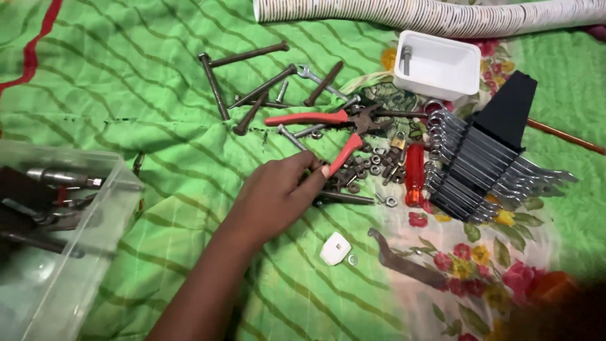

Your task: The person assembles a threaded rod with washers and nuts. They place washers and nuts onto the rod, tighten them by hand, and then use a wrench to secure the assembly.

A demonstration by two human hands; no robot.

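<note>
My left hand (278, 196) reaches in from the bottom left, its fingertips bunched at the edge of a pile of small nuts and washers (372, 165). One fingertip touches the lower red handle of the open pliers (341, 129). The end of a dark long bolt (347, 198) runs under the fingers. Whether anything is pinched between them is hidden. My right hand is out of view.
Several long rusty bolts (246, 82) lie at the back. To the right are a spanner set in a black holder (480, 158), a red screwdriver handle (414, 172) and a white tub (439, 66). A clear plastic box of tools (57, 233) stands at left. A white plastic piece (334, 248) and a flat rusty spanner (404, 262) lie nearer.
</note>
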